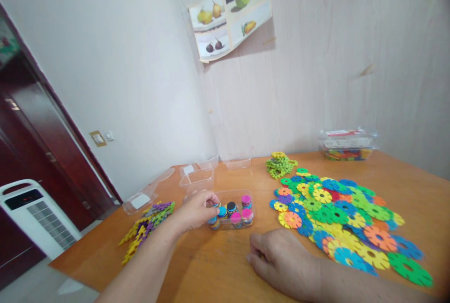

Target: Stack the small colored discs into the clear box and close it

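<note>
My left hand (pixel 197 209) reaches into a small clear plastic box (pixel 251 200) on the wooden table (pixel 218 265). Its fingertips pinch a stack of coloured discs (pixel 213 218) at the box's left end. Other short disc stacks (pixel 239 209) stand upright in the box. My right hand (pixel 281 258) rests knuckles-up on the table in front of the box, fingers curled under, nothing visible in it. To its right a wide spread of flat flower-shaped discs (pixel 344 218) in several colours lies on the table.
A built strip of yellow, purple and green pieces (pixel 147 225) lies at the left. Clear empty lids and trays (pixel 197 174) sit behind the box. A green cluster (pixel 279 165) and a closed clear box of pieces (pixel 348 146) stand near the wall. An appliance (pixel 33 214) stands on the floor left.
</note>
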Demonstrator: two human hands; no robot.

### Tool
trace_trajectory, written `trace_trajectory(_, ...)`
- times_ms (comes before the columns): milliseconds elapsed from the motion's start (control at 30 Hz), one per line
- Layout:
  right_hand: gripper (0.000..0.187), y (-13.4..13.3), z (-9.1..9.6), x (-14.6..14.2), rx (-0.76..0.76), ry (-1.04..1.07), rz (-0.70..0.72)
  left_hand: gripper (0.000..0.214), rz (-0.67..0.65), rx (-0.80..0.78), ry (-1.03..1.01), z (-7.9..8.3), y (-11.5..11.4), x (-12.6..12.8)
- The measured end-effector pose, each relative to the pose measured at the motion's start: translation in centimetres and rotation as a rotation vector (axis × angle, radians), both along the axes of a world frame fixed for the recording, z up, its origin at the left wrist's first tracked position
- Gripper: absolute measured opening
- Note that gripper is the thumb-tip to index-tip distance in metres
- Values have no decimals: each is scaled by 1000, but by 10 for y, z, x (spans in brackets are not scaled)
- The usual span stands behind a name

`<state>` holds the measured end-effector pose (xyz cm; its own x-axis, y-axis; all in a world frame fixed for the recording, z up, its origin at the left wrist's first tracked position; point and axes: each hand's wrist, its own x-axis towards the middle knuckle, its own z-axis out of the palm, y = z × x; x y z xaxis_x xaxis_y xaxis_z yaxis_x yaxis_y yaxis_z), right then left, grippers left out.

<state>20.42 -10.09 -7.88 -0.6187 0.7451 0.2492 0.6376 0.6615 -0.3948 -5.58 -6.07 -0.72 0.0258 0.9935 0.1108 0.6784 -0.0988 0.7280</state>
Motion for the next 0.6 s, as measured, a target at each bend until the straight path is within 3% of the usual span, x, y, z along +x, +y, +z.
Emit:
trace_trajectory(100, 25, -1, 2, 1, -18, -3, -3, 22, -2, 44, -28, -1, -8, -8)
trace_trajectory(200, 27, -2, 2, 1, -32, -10, -8, 20, 121, 161, -51, -9, -22, -21)
trace_trajectory(300, 29, -1, 0, 2, -46, -2, -9, 22, 244, 218, -53, -25, -43, -34)
trace_trajectory(467, 27, 1, -1, 1, -62, 1, -3, 21, 241, 225, 4, -57, -78, -41)
trace_trajectory(600, 28, 1, 1, 1, -71, -26, 9, 20, 263, 223, -16, -73, -91, -37)
